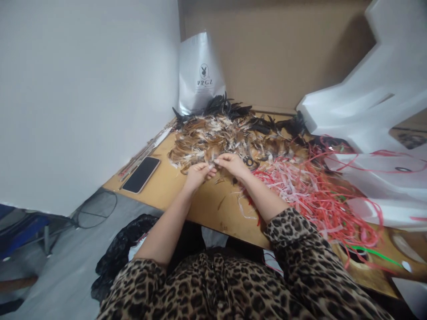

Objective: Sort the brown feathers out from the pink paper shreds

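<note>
Feathers [213, 133], brown and black, lay heaped on the worktop [168, 180]. I saw left hand [199, 174] and right hand [232, 165] meeting at the heap's near edge, each grip pinched on what looked like one small feather [210, 155]. Phone [141, 174] lay to the left, screen dark; red and pale strips [300, 191] sprawled right.
</note>
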Available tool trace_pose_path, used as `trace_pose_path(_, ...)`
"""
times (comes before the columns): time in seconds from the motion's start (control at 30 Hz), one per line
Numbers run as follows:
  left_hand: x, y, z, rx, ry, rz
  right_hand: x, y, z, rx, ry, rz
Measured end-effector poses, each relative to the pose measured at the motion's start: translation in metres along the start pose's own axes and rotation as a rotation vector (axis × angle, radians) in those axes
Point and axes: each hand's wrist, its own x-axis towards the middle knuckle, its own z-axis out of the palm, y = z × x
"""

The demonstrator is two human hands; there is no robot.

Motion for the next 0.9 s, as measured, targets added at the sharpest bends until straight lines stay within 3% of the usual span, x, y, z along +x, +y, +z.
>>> trace_pose_path(0.1, 0.001, -0.005, -0.009, -0.18, 0.077, 0.036, 0.005, -0.003, -0.021, -0.099, 0.048, 0.019)
trace_pose_path(0.23, 0.001, -0.014, -0.02, -0.419, 0.101, -0.002, 0.01, 0.001, -0.045, -0.51, 0.012, -0.08)
trace_pose_path(0.33, 0.0, -0.016, -0.022, -0.471, 0.087, -0.015, 0.009, 0.003, -0.052, -0.839, -0.037, -0.122)
trace_pose_path(0.47, -0.001, -0.016, -0.021, -0.46, 0.064, -0.029, 0.003, 0.001, -0.042, -1.082, -0.077, -0.097)
trace_pose_path(0.7, 0.0, -0.016, -0.022, -0.482, 0.056, -0.032, -0.011, -0.001, -0.009, -1.308, -0.172, -0.227)
trace_pose_path(0.9, 0.003, -0.016, -0.028, -0.564, 0.103, -0.032, -0.011, 0.004, -0.002, -1.447, -0.231, -0.12)
